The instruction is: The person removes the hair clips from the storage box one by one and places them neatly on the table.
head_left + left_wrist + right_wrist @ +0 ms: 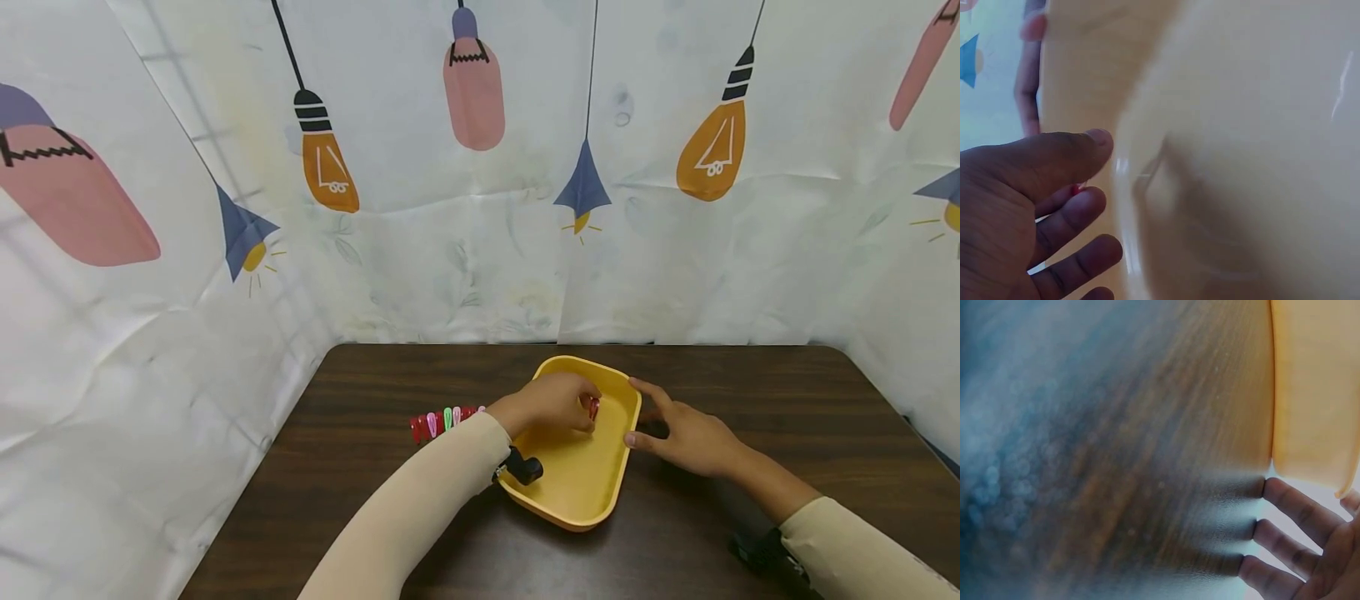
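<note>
My left hand (558, 400) reaches into a yellow plastic tray (573, 504), thumb and fingertips pinching a small red clip (594, 407). Only a sliver of the red clip (1076, 189) shows in the left wrist view; the thumb and fingers hide the rest. My right hand (693, 437) is at the tray's right side, index fingertip and thumb tip right at the rim. In the right wrist view its other fingers (1300, 512) are extended, with their tips at the tabletop beside the tray (1313, 394).
Left of the tray, a row of small red, pink and green clips (442, 422) lies on the dark wooden table (360, 492), partly covered by my left forearm. A white printed curtain (480, 267) hangs behind the table and along its left side.
</note>
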`<state>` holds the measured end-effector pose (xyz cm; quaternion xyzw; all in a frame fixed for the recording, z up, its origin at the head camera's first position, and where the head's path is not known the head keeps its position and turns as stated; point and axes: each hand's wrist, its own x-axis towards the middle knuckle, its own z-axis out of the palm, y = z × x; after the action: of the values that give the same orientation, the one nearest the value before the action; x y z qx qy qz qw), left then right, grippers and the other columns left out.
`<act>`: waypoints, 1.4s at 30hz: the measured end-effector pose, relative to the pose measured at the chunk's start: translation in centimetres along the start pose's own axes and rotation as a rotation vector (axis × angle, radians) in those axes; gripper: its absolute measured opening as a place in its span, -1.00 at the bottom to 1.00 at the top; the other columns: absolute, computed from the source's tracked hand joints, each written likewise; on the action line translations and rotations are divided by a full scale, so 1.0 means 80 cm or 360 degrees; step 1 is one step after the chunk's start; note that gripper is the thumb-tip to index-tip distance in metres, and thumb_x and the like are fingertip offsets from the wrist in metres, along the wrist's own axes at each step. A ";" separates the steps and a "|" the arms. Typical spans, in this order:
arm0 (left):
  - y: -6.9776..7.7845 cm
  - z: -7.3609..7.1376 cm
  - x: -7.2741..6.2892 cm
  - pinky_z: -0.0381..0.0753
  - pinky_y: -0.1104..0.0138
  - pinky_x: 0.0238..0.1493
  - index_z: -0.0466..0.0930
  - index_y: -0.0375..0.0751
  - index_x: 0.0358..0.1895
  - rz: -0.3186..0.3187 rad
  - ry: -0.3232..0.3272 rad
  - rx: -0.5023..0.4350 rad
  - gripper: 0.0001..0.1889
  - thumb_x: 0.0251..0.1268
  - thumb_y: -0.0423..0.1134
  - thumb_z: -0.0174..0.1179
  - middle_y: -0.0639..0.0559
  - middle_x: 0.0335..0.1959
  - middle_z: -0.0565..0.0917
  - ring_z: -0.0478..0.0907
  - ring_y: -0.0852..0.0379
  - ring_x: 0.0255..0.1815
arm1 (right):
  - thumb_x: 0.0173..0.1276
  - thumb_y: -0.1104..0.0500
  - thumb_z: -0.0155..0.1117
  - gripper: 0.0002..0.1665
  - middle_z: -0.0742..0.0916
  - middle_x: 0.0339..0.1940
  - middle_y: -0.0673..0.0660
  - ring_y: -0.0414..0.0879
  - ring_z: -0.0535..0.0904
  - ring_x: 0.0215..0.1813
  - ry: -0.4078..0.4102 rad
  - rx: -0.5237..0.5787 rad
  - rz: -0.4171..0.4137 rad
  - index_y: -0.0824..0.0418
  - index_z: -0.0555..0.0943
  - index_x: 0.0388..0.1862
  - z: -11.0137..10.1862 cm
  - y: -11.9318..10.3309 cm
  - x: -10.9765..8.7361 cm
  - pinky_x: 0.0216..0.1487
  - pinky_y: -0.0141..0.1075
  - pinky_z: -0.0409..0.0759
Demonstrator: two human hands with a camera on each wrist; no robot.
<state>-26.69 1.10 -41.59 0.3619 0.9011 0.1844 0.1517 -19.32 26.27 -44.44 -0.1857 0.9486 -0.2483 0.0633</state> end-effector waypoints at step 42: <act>-0.073 -0.053 -0.107 0.62 0.23 0.08 0.60 -0.16 0.33 -0.0034 0.0335 -0.0269 -0.42 0.28 -0.06 0.47 0.14 0.01 0.69 0.63 0.03 0.07 | 0.37 -0.47 0.19 0.14 0.72 0.19 0.13 0.24 0.65 0.15 -0.0007 0.0012 0.0006 -0.11 -0.08 0.71 0.000 0.000 0.001 -0.20 0.13 0.63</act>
<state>-25.92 -9.81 -39.22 0.3169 0.8970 0.2952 0.0882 -19.38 26.28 -44.42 -0.1841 0.9479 -0.2513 0.0665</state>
